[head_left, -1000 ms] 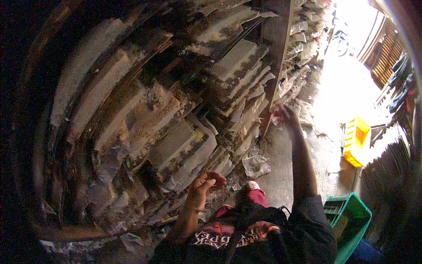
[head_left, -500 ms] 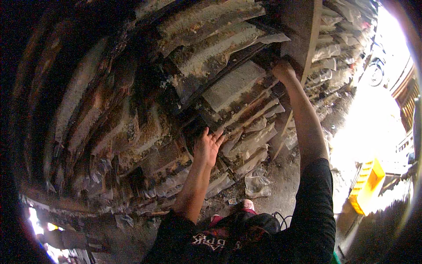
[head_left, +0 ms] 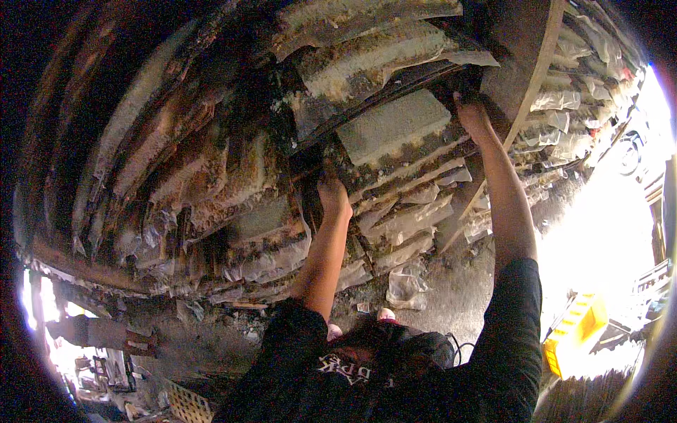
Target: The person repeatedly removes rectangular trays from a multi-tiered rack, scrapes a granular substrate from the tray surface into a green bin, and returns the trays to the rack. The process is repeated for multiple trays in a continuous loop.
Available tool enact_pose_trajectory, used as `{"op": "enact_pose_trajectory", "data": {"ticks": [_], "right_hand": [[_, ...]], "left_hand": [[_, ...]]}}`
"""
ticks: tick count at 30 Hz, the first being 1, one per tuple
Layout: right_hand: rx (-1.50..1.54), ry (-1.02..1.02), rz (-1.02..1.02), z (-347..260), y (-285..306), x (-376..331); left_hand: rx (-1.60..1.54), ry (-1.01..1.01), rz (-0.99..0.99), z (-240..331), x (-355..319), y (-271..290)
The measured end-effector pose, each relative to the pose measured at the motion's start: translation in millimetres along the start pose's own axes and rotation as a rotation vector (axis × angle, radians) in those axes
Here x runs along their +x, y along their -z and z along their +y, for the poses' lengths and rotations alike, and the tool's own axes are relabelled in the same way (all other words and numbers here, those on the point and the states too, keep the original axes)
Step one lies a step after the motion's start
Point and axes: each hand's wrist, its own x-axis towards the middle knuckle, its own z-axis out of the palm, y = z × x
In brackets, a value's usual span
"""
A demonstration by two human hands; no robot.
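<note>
A stack of pale, crusted slabs with brown edges and loose plastic sheeting rises in front of me. One flat grey-white slab (head_left: pixel 395 127) has its top bare between my hands. My right hand (head_left: pixel 474 118) reaches to its far right end, beside an upright board; the fingertips go into shadow. At the left end, my left hand (head_left: pixel 333 190) reaches into a dark gap, with its fingers mostly hidden there. Whether either hand grips the slab or whatever supports it cannot be seen. Just above lies another crusted slab (head_left: pixel 374 60) with a torn sheet edge.
A wooden board (head_left: pixel 532 92) stands right of the stack, with more plastic-wrapped layers (head_left: pixel 564 102) beyond. Crumpled plastic (head_left: pixel 407 287) lies on the floor near my feet. A yellow crate (head_left: pixel 577 328) is at the right, in bright light. A pale slatted basket (head_left: pixel 189 403) sits lower left.
My left hand has moved up and forward from an open, palm-showing pose into the gap at the slab's left end. My right hand stays at the right end. The view has shifted.
</note>
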Motion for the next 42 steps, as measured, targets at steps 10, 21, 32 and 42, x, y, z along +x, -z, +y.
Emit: {"op": "enact_pose_trajectory", "data": {"ticks": [10, 21, 32, 42], "right_hand": [[0.099, 0.037, 0.198, 10, 27, -95], [-0.003, -0.064, 0.256, 15, 58, -175], [-0.085, -0.042, 0.176, 37, 86, -226], [-0.518, 0.236, 0.207, 61, 108, -276]], "left_hand": [[0.126, -0.055, 0.095, 13, -96, 2], [0.117, 0.053, -0.022, 2, -178, 25], [0.211, -0.054, -0.282, -8, -223, 55], [-0.065, 0.273, -0.397, -9, -274, 82]]}}
